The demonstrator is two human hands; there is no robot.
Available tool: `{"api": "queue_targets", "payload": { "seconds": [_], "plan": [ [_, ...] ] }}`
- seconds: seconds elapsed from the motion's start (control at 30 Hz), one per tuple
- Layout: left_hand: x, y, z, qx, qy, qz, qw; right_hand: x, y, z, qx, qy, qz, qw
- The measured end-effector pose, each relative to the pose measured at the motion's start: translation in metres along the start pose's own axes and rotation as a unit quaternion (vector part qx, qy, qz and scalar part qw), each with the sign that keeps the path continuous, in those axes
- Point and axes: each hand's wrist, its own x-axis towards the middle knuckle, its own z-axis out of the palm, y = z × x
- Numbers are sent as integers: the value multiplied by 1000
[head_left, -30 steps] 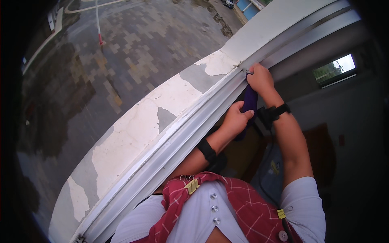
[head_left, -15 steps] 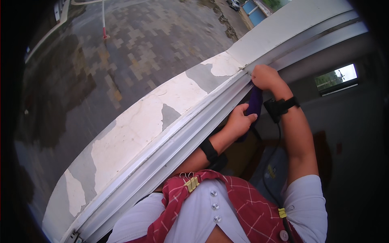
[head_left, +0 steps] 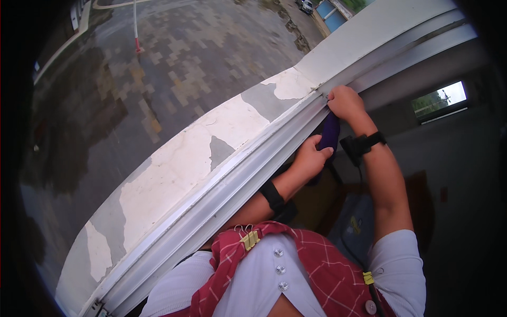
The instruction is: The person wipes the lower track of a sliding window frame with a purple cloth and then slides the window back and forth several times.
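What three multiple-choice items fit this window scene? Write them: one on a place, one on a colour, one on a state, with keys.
1. Where is the right hand?
A. on the white window frame
B. on the paved ground
C. at the shirt buttons

2. What colour is the cloth?
A. yellow
B. purple
C. green

3. What state is the sill paint in?
A. fresh and even
B. peeling in patches
C. covered with tape

Key: 1 A, its fingers press the frame's upper rail. 2 B, purple fabric shows between both hands; the left hand holds it. 3 B, grey bare patches break the white coat.
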Motion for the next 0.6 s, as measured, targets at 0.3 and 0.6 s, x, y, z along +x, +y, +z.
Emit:
{"api": "queue_targets", "payload": {
  "seconds": [0.3, 0.6],
  "plan": [
    [-2, 3, -1, -11, 3, -24, 1000, 21, 16, -2, -50, -75, -132, 987],
    [0, -2, 0, 10, 0, -9, 1000, 3, 21, 19, 109, 38, -75, 990]
  ]
}}
